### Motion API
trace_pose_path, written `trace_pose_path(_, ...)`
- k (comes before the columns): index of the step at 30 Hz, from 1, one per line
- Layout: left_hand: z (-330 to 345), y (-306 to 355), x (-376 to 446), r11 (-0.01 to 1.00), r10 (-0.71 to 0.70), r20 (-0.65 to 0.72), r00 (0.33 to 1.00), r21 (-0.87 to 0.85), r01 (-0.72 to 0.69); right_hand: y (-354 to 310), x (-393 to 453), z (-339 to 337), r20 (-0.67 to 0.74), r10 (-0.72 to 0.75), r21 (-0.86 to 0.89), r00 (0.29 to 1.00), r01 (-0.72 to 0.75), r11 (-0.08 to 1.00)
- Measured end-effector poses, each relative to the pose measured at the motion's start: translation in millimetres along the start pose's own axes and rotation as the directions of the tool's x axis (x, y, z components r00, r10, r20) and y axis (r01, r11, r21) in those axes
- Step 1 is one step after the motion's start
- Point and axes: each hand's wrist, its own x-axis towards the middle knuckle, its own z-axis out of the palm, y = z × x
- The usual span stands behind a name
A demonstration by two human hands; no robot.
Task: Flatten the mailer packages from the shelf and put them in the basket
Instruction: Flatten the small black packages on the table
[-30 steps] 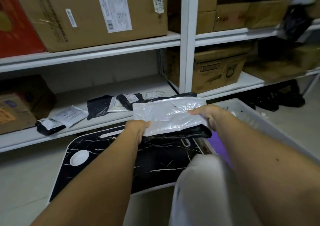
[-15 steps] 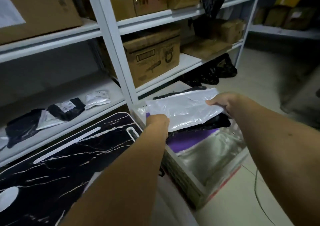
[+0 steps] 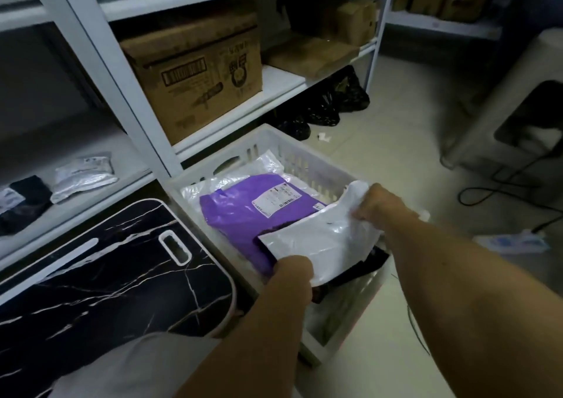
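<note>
Basket (image 3: 275,145) of white slotted plastic is seen on the floor, and it serves as the landmark here. Two hands are in view above its near right part. A white mailer (image 3: 327,245) is held between them: its near edge is gripped by the left hand (image 3: 294,279), fingers curled round it, and its far upper corner is pinched by the right hand (image 3: 376,204). Something dark is held under the white mailer, though what it is cannot be told.

Inside the basket one purple mailer (image 3: 243,212) with a white label is laid flat, and clear or silvery plastic packets are seen beneath it toward the far wall; their number cannot be counted.

To the left of the basket a black marble-patterned surface (image 3: 106,276) with a white rim and a slot handle is placed. Beyond that, on the lower shelf (image 3: 128,160) left of the basket, three small packages are counted: one silver packet (image 3: 82,175), one black packet (image 3: 26,202) and part of a labelled one at the picture's edge.

Behind the basket, on the white shelf, one large cardboard box (image 3: 195,74) with printed marks is stood; further right more brown boxes are stacked, blurred. Black bags (image 3: 323,108) are lying on the floor under that shelf, beyond the basket's far corner. To the right of the basket a black cable (image 3: 499,184) is trailed across the floor.
</note>
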Motion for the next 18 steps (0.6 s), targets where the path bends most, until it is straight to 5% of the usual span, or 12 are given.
trace_pose_path(5, 17, 8, 3, 0.986, -0.092, 0.114, 0.989, 0.151, 0.074, -1, 5, 41, -0.334, -0.035, -0.333, 0.942, -0.084, 0.939)
trace_pose_path(8, 22, 5, 7, 0.982, -0.191, -0.051, 0.980, -0.007, 0.191, -8, -5, 70, -0.390, -0.022, -0.418, 0.921, -0.156, 0.895)
trace_pose_path(11, 21, 6, -4, 0.966, -0.227, -0.348, 0.910, -0.198, 0.165, -18, -13, 100, -0.260, -0.012, -0.301, 0.966, -0.069, 0.951)
trace_pose_path(13, 21, 2, -4, 0.999, -0.029, -0.442, 0.896, 0.014, 0.039, -24, -14, 115, -0.128, 0.026, -0.157, 0.991, -0.046, 0.986)
trace_pose_path(15, 17, -7, 3, 0.965, 0.138, -0.345, 0.929, 0.258, -0.048, -28, -14, 125, -0.027, 0.053, -0.116, 0.998, -0.056, 0.992)
trace_pose_path(18, 15, -19, 15, 0.914, 0.169, -0.117, 0.979, 0.389, -0.112, -25, -12, 136, 0.055, 0.063, -0.194, 0.997, -0.051, 0.980)
